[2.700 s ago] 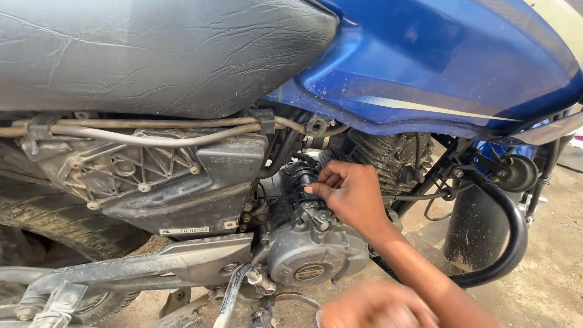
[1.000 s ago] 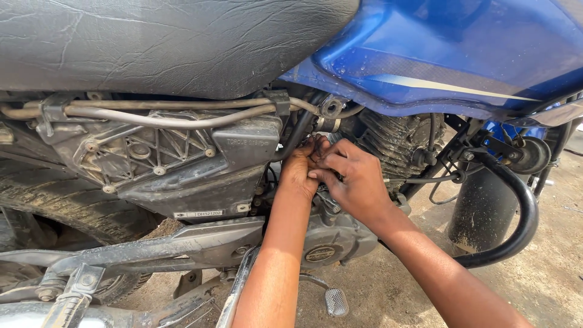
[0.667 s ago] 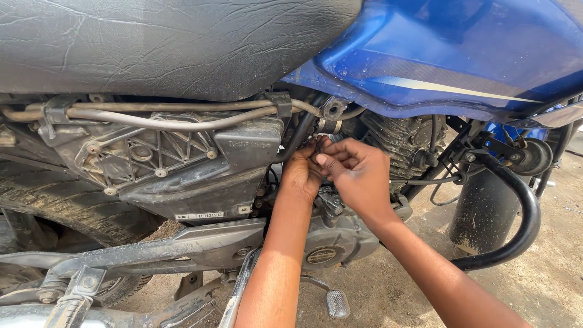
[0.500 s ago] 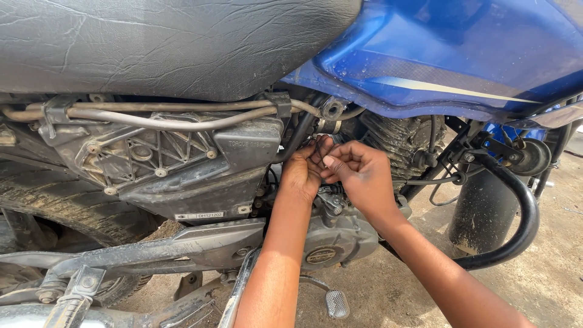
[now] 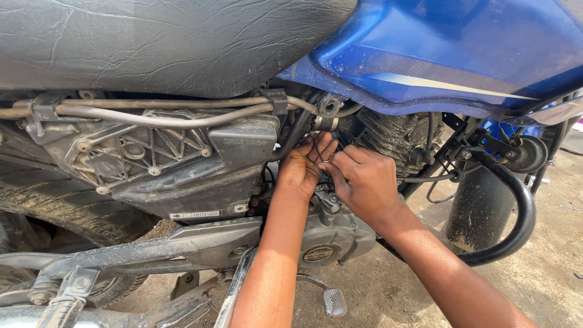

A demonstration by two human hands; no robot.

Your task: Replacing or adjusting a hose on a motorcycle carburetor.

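Hands, left hand and right hand, pinch thin black cable beside grimy engine.

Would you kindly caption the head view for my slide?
Both hands work between a motorcycle's engine and airbox.

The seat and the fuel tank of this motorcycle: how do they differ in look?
The seat is black, matt and creased like worn leather; the fuel tank is blue, glossy and smooth. The tank carries a pale stripe; the seat is plain. Both sit on top of the frame, meeting above the two hands.
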